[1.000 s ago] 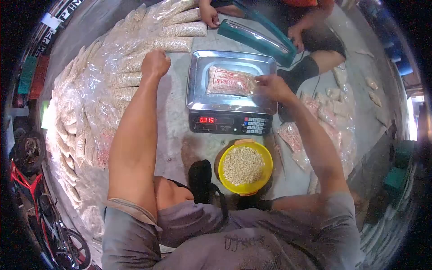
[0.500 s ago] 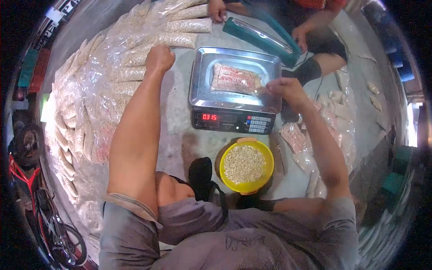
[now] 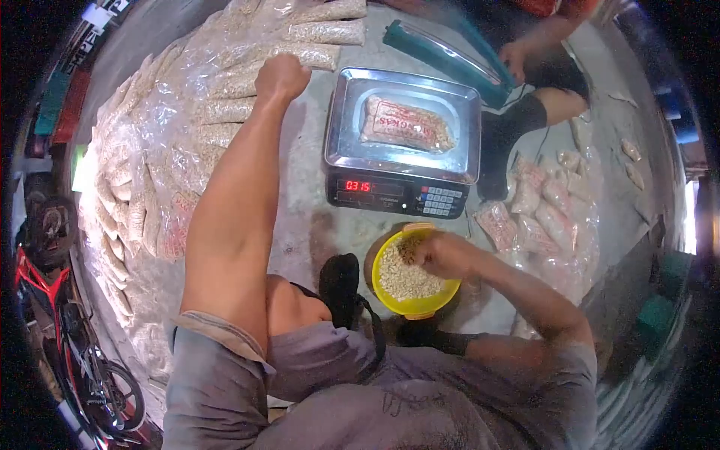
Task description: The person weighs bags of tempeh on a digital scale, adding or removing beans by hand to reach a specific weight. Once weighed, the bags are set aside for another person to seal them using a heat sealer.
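The right grip (image 3: pixel 446 256) is down at the round yellow plastic bowl (image 3: pixel 411 307) of pale kernels (image 3: pixel 403 282); I cannot tell whether its fingers pinch any. The left grip (image 3: pixel 283 78) is a closed fist beside long clear plastic bags of pale filling (image 3: pixel 324 32).

The black digital scale (image 3: pixel 386 196) reads "0.315" in red. On its silver metal pan (image 3: pixel 351 120) lies a clear packet with red print (image 3: pixel 407 126), "GKAS" legible, bare metal all around it inside the rim. Open grey floor (image 3: pixel 304 176) separates left forearm and scale.
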Demonstrator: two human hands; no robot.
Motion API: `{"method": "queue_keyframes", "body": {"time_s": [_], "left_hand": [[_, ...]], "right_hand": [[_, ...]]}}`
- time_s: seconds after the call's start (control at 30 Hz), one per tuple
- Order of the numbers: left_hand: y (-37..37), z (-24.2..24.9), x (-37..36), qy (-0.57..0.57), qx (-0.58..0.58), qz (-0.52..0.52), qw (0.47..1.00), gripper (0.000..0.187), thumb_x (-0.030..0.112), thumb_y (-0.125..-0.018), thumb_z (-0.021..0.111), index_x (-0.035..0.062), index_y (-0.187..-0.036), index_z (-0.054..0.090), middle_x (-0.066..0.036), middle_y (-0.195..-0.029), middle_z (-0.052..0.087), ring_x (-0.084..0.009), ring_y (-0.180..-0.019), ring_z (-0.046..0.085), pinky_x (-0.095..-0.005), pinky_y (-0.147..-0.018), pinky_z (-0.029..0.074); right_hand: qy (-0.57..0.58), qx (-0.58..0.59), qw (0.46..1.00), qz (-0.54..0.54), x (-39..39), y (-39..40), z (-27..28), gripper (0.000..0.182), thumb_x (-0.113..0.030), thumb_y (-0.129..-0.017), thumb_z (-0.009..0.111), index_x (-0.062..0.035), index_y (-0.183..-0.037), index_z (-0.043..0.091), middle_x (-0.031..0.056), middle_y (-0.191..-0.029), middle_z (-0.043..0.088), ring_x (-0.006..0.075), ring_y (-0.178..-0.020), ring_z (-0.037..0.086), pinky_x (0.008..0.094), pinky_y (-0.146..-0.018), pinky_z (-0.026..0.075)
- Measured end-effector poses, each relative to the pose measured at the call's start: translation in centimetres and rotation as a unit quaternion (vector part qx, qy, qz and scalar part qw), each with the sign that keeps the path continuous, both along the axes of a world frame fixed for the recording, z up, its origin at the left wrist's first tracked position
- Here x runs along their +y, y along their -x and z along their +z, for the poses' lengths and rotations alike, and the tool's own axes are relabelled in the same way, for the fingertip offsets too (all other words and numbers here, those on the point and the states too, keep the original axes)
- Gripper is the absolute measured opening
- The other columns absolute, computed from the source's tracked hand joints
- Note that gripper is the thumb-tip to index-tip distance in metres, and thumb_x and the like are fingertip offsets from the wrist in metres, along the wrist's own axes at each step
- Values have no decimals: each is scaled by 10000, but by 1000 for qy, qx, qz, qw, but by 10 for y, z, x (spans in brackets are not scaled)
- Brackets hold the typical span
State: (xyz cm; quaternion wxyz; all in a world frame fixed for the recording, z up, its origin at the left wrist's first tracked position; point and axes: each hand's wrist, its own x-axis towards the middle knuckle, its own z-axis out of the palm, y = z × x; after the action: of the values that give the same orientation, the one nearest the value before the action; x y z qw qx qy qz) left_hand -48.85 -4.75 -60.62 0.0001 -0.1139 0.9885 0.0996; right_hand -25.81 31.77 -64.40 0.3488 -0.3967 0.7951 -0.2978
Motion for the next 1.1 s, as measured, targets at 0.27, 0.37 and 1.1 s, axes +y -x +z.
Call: {"method": "queue_keyframes", "body": {"time_s": [0.27,0.37,1.1], "left_hand": [[17,-12,139,-109,117,-337,928,456,493,-809,625,42,-840,688,-202,-837,664,-385,-802,640,-480,-741,503],[3,-15,206,-73,23,-400,913,482,519,-770,645,48,-852,700,-185,-857,680,-378,-836,656,-475,-769,526],[2,-7,214,-71,-25,-392,917,400,415,-770,656,29,-854,719,-209,-894,684,-385,-850,668,-473,-781,537]], "right_hand": [[23,154,924,-349,14,90,23,283,-183,-773,686,-48,-1017,639,143,-764,662,330,-683,641,426,-665,507],[-15,99,892,-441,13,110,17,328,-206,-772,692,-55,-1060,647,160,-778,676,314,-689,667,417,-674,525],[72,100,902,-413,28,106,-8,227,-190,-829,666,-21,-978,691,154,-839,699,252,-723,692,347,-693,540]]}}
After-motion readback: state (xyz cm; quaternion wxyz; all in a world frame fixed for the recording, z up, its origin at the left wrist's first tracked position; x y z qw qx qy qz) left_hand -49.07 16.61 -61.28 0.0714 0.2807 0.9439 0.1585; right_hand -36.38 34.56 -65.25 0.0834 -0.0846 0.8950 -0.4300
